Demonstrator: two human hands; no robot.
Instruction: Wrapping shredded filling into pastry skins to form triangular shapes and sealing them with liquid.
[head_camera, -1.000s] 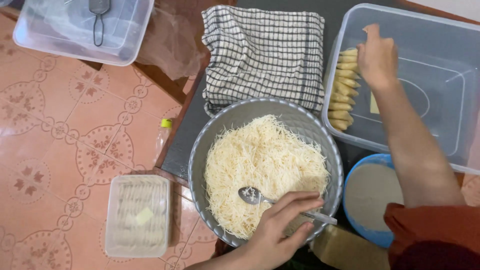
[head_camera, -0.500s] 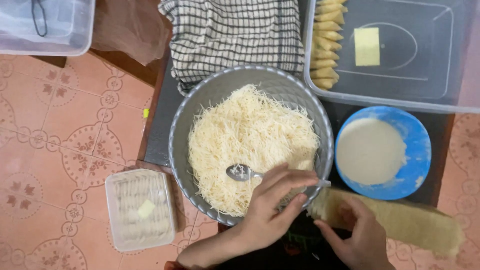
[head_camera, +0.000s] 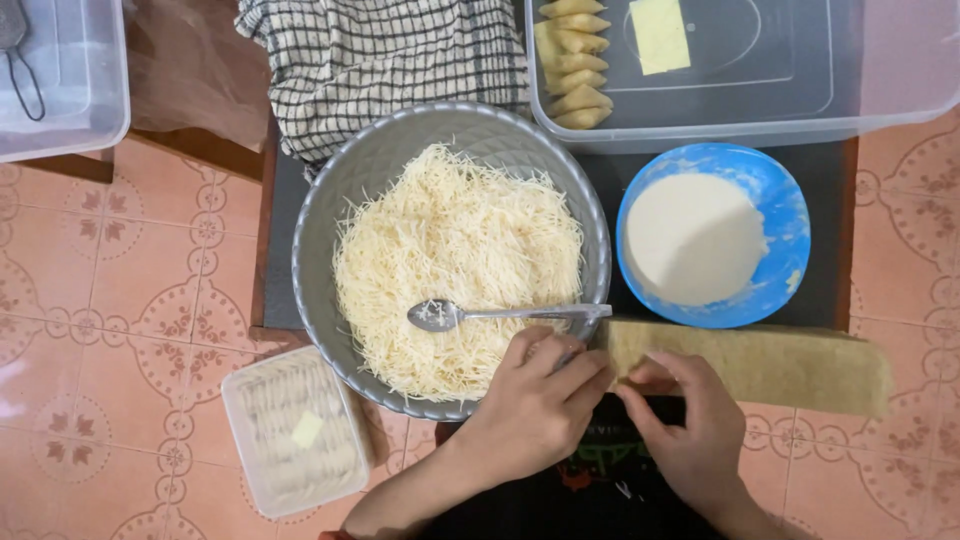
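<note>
Hand (head_camera: 535, 400) on spoon (head_camera: 505, 314) — lengthwise left-right, bowl leftward

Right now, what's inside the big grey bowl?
The grey bowl holds pale shredded strands with a metal spoon lying on top. The bowl's bottom is covered by the strands.

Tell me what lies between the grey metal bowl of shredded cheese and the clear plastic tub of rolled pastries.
In the head view, nothing: only a bare strip of dark tabletop separates the grey metal bowl from the clear plastic tub.
</note>
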